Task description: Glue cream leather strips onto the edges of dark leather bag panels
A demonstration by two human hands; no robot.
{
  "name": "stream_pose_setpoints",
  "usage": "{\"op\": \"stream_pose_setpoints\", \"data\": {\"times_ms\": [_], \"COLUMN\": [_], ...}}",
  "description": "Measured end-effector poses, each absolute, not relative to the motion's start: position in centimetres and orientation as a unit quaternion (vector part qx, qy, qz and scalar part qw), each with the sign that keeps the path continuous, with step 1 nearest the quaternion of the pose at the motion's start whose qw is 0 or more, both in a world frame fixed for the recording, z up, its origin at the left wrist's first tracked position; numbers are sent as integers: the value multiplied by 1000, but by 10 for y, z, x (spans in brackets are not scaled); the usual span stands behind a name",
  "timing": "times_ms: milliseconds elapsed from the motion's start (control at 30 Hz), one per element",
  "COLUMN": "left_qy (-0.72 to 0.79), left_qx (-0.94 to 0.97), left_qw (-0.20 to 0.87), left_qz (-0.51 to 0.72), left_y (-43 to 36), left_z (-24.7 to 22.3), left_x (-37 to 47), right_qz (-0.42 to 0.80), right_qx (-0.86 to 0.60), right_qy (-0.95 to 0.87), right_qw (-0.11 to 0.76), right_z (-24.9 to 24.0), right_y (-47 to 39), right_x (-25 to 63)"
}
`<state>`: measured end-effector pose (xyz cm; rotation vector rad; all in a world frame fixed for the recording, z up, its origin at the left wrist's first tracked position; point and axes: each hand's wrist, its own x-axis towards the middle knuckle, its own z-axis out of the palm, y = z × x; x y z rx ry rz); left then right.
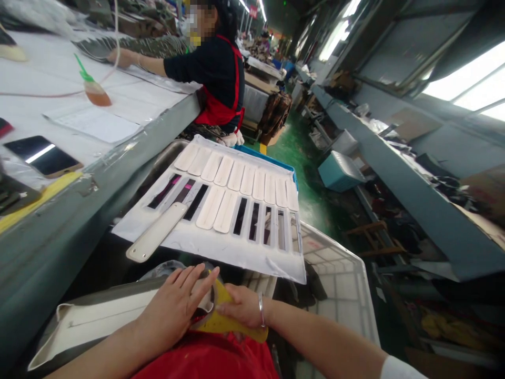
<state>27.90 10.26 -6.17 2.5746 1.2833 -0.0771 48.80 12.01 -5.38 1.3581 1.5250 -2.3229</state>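
Note:
My right hand [244, 308], with a bracelet at the wrist, is closed around a yellow tool [226, 321] near my lap. The fingers of my left hand [177, 295] are stretched out, lying over a dark board and the near end of a long cream strip [106, 321]. Beyond my hands, a white slotted panel [236, 247] lies tilted, with pale rounded pieces [223, 171] in two rows and several dark open slots. One loose pale piece with small holes [158, 231] rests across the panel's left front edge.
At the left, a table [130, 163] bears a phone [43, 155], paper [94, 121] and a green-tipped bottle [97, 92]. A person in a red apron [221, 105] works farther along it. A white crate [335, 268] stands at the right, with a light-blue box [341, 171] beyond.

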Motion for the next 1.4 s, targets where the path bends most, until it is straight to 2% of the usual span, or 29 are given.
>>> {"op": "stream_pose_setpoints", "data": {"times_ms": [400,600,833,1133,1400], "left_qy": [421,426,429,430,417], "left_qx": [893,888,886,886,899], "left_qw": [158,172,174,175,109], "left_qz": [-29,-14,-16,7,74], "left_y": [106,110,113,113,115], "left_z": [-68,-71,-70,-80,-82], "left_x": [271,270,268,264,261], "right_qz": [-717,-579,-636,-623,-605], "right_qx": [484,547,525,523,522], "right_qy": [497,591,534,556,573], "right_qw": [-64,-126,-186,-170,-182], "right_z": [-68,-70,-78,-69,-83], "right_y": [99,87,81,91,88], "right_x": [480,471,461,452,455]}}
